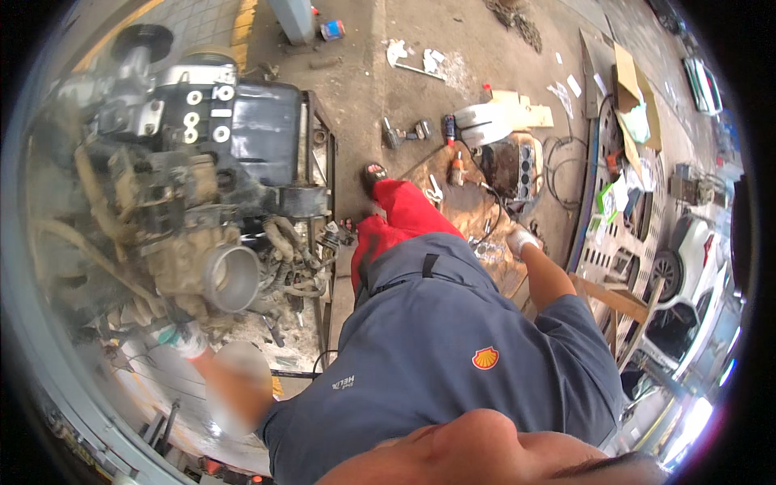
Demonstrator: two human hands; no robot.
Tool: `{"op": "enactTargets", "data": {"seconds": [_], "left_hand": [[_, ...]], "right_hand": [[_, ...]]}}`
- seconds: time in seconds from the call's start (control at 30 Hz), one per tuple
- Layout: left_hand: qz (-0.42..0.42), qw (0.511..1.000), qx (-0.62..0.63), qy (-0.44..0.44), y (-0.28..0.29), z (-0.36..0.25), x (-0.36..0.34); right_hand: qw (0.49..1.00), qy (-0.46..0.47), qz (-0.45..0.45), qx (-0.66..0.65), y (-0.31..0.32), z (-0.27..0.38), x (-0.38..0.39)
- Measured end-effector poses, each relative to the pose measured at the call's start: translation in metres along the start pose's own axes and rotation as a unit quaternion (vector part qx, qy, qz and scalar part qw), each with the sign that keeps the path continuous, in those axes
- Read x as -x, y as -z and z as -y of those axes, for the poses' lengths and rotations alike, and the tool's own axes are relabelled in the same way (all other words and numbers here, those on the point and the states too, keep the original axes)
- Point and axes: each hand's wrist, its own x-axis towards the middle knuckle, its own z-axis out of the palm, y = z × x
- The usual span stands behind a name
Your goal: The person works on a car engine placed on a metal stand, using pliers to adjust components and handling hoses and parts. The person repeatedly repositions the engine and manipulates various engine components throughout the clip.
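Foremost, a gray shirt bears a red-and-yellow emblem and white lettering. Left hand, beside the engine; right hand, near the brown sheet; finger opening and grip cannot be told for either. Beyond, a blue container, markings illegible.

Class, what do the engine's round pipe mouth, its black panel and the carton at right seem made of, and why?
Round pipe mouth: probably cast metal, dull grey, with a thick matt rim.
Black panel: plastic or painted metal; glossy reflections leave it open.
Carton: likely cardboard, matt tan, with folded flaps.
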Motion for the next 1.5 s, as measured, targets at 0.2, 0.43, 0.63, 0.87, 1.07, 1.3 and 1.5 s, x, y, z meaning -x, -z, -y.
{"op": "enactTargets", "data": {"seconds": [0.2,0.43,0.63,0.87,1.07,1.3,1.5], "left_hand": [[0.088,0.986,-0.139,0.022,0.048,-0.032,0.036],[-0.02,0.978,-0.188,0.083,0.057,-0.086,0.063],[-0.044,0.965,-0.151,0.211,0.032,-0.208,0.113],[0.052,0.955,-0.15,0.248,-0.007,-0.329,0.175],[0.297,0.856,-0.173,0.387,-0.024,-0.348,0.226],[0.392,0.789,-0.241,0.407,-0.051,-0.286,0.275],[0.444,0.735,-0.279,0.431,-0.058,-0.195,0.361]], "right_hand": [[0.962,-0.036,0.182,-0.198,-0.149,-0.144,-0.055],[0.922,0.243,0.118,-0.276,-0.067,-0.014,-0.125],[0.829,0.168,0.15,-0.511,-0.017,-0.034,-0.2],[0.885,0.085,0.23,-0.396,-0.054,-0.128,-0.254],[0.899,0.072,0.192,-0.387,-0.084,-0.146,-0.255],[0.931,0.087,0.157,-0.319,-0.21,-0.196,-0.179],[0.849,-0.068,0.2,-0.485,-0.351,-0.247,-0.075]]}}
